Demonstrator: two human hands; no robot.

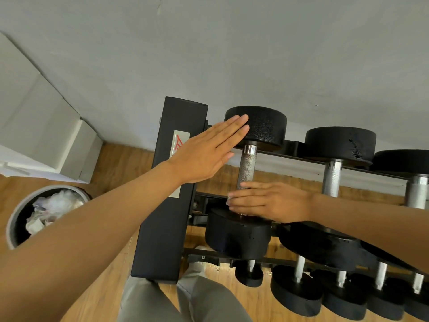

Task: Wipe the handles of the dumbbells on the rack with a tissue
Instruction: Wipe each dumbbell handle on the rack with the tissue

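Step in hand: wiping the handle (246, 167) of the leftmost dumbbell (250, 182) on the top tier of the rack (171, 189); judged to be mid-wipe at the near end of the knurled bar.
Left hand (204, 154): flat, fingers straight and together, fingertips resting against the side of the far weight head (257, 125). It holds nothing; it appears to steady the dumbbell.
Right hand (267, 202): laid across the near end of the handle, just above the near weight head (236, 235), fingers wrapped toward the bar.
Tissue (229, 201): a small pale edge shows at the right fingertips; probably the tissue pressed to the bar, though most of it is hidden under the hand.
Location of work: the dumbbell lies across the top rails, handle pointing away from the person; the far half of the handle is bare and in view.
Remaining dumbbells: two more handles (332, 180) show to the right on the same tier, and a row of smaller ones (299, 268) on the lower tier.
Surroundings: a bin (16, 219) with crumpled waste stands on the wooden floor (116, 173) to the left.
Next move calls for: sliding the right hand along the bar toward the far head with firm contact on the knurling, then shifting to the adjacent handle.
Risk: thin tissue may snag or shred on the knurling.
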